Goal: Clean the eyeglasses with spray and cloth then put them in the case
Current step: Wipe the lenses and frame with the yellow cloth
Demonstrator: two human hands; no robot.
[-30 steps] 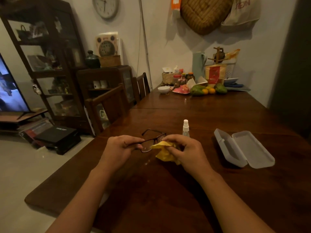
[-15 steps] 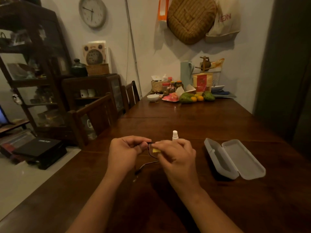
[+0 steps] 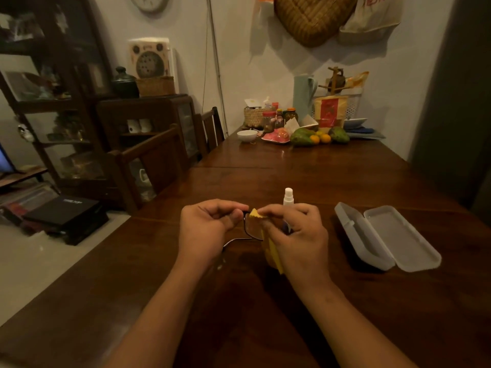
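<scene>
Dark-framed eyeglasses (image 3: 248,229) are held above the wooden table (image 3: 305,176), turned so one lens faces me and a temple arm trails down to the left. My left hand (image 3: 206,229) pinches the frame's upper left corner. My right hand (image 3: 295,235) pinches a yellow cloth (image 3: 272,252) onto the lens; the cloth hangs below the fingers. A small white spray bottle (image 3: 288,196) stands upright just behind my right hand, its lower part hidden. An open grey glasses case (image 3: 385,235) lies to the right with nothing in it.
At the table's far end sit a white bowl (image 3: 247,135), a pink plate, fruit (image 3: 318,136), jars and a basket. Wooden chairs (image 3: 156,160) stand along the left side. A dark cabinet and a black box (image 3: 63,211) on the floor are further left.
The glasses were turned from lying flat between my hands to upright with a temple pointing down. My right hand moved the cloth onto the lens. The view shifted slightly.
</scene>
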